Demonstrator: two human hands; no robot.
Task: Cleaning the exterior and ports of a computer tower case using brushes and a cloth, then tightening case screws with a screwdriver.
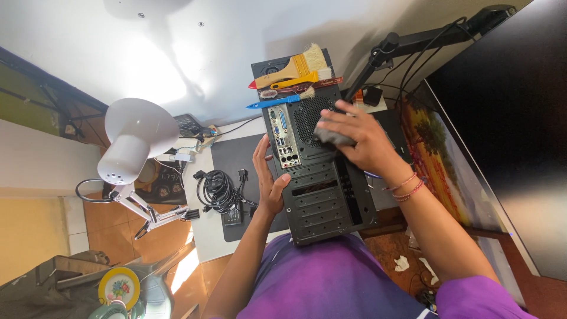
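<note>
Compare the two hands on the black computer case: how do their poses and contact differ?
The right hand lies palm-down over the fan grille of the computer case, pressing a dark grey cloth; the left hand holds nothing. The left hand stands edge-on, fingers up, flat against the case's side, while the right hand reaches across its rear panel. Only the right wrist wears red bracelets. Both touch the case.

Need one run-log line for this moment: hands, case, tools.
left hand: flat against computer case side | right hand: pressing grey cloth on rear panel | brushes: lying on case's far end
</note>
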